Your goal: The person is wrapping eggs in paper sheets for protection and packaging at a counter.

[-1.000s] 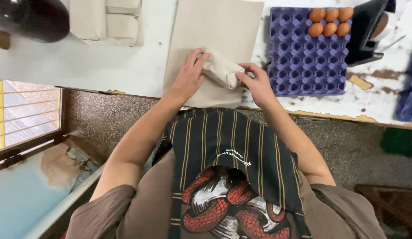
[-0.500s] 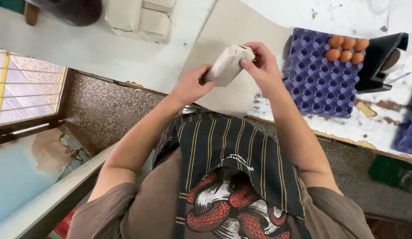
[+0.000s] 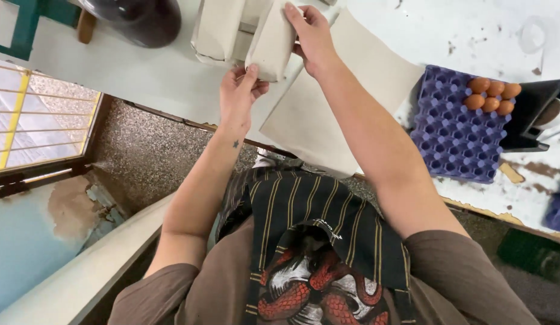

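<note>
While both my hands hold it up over the white worktop (image 3: 141, 78), the folded beige paper-wrapped packet (image 3: 271, 42) stands long axis roughly away from me, top tilted right. Left hand (image 3: 239, 96) pinches its near bottom end; right hand (image 3: 313, 36) clasps its far right side. Similar beige wrapped packets (image 3: 217, 30) sit just left, touching or not I cannot tell. Flat beige paper sheet (image 3: 334, 102) lies below; purple egg tray (image 3: 451, 129) with brown eggs (image 3: 491, 96) toward the right edge.

Wrapped packet (image 3: 271, 42) was pale beige; paper sheet (image 3: 334, 114) beige too; egg tray (image 3: 451, 129) purple w/ brown eggs (image 3: 491, 96); apron (image 3: 304, 216) black w/ yellow stripes; worktop (image 3: 141, 72) off-white.
</note>
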